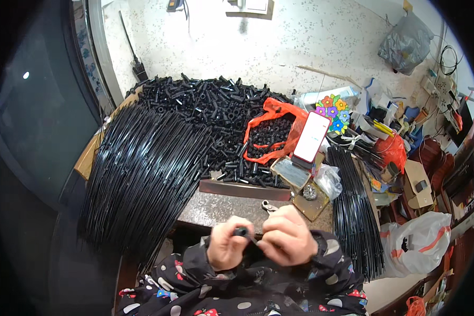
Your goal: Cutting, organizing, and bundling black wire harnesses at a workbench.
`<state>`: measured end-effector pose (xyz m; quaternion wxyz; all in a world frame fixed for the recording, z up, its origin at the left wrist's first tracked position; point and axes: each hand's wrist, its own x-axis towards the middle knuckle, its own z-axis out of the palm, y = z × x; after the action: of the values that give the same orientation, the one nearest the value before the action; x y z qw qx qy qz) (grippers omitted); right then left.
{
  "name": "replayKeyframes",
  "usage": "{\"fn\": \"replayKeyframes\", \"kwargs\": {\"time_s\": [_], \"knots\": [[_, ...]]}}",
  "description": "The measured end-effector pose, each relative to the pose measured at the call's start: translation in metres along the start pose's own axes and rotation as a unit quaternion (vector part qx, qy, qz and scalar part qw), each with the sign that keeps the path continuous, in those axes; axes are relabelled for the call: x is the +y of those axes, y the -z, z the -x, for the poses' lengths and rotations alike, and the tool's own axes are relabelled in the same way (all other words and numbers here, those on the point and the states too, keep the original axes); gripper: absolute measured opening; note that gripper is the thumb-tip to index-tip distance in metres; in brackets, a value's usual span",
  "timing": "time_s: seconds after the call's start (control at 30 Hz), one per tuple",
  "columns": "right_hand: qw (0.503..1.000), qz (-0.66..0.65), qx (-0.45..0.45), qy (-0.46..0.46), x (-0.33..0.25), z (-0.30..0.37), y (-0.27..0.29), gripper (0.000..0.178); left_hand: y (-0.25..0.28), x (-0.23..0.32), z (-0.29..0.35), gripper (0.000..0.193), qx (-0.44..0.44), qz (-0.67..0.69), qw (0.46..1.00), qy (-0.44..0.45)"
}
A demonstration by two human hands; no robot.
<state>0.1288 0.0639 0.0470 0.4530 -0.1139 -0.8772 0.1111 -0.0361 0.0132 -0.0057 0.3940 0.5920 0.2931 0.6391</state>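
Note:
My left hand point(228, 244) is closed around a short black tube point(241, 231), its round end turned up between thumb and forefinger. Close beside it, my right hand point(287, 237) is curled with the fingertips pinched together near the tube. A thin dark piece shows in the narrow gap between the two hands; what the right fingers hold is too small and blurred to name. Just beyond the right knuckles lie metal pliers point(269, 206), partly covered by that hand. A big heap of black tubes point(195, 100) covers the back of the table behind a metal strip point(242, 190).
Long thin black rods point(137, 174) spread at left; another bundle point(353, 210) lies at right. An orange-red bag point(298, 118) holds small black parts. Nearby are a phone point(312, 137), a shallow box point(290, 173) and a metal scourer point(309, 191). Clutter fills the right side.

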Motion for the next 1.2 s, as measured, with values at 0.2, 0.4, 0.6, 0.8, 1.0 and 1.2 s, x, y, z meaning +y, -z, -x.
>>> {"fn": "replayKeyframes", "kwargs": {"time_s": [0.2,0.4,0.6,0.8,1.0,1.2], "knots": [[0.894,0.397,0.091,-0.189,0.161,0.043,0.041,0.029,0.023,-0.008,-0.015,0.024,0.01,0.044,0.997,0.055],[0.801,0.551,-0.009,-0.233,0.232,0.053,0.046,0.043,0.025,-0.012,-0.029,0.022,-0.042,0.002,0.993,0.113],[0.788,0.569,-0.018,-0.235,0.253,0.048,0.042,0.042,0.027,-0.018,-0.037,0.026,-0.037,-0.008,0.988,0.147],[0.789,0.578,0.002,-0.209,0.226,0.04,0.048,0.043,0.029,-0.026,-0.038,0.023,-0.052,0.007,0.994,0.095],[0.938,0.255,-0.042,-0.23,0.105,0.069,0.019,0.029,0.043,-0.027,-0.027,0.023,-0.02,0.039,0.993,0.11],[0.825,0.376,-0.251,-0.339,0.032,0.152,-0.023,0.045,0.035,-0.015,-0.025,0.012,-0.063,0.027,0.992,0.102]]}}
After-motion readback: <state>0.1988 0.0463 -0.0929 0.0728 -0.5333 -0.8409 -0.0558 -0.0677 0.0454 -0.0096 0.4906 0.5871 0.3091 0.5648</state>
